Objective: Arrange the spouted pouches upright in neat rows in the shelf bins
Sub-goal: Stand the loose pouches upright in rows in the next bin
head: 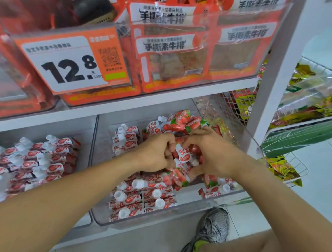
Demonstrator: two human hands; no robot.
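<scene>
Both of my hands are inside the clear middle bin (158, 218) on the lower shelf, among red-and-white spouted pouches. My left hand (156, 152) curls its fingers around pouches in the bin's centre. My right hand (207, 151) grips a bunch of pouches (185, 154) between thumb and fingers; the two hands nearly touch. Several pouches (132, 200) stand in rows along the bin's left and front. A loose heap of pouches (182, 120) lies at the back right. The bin to the left (36, 164) is packed with rows of the same pouches.
Above, a shelf board (124, 103) carries clear bins of orange snack packs and a 12.8 price tag (69, 66). A white upright post (272, 82) stands to the right, with wire baskets of yellow-green packets (303, 104) beyond. My shoe (210, 231) is on the floor below.
</scene>
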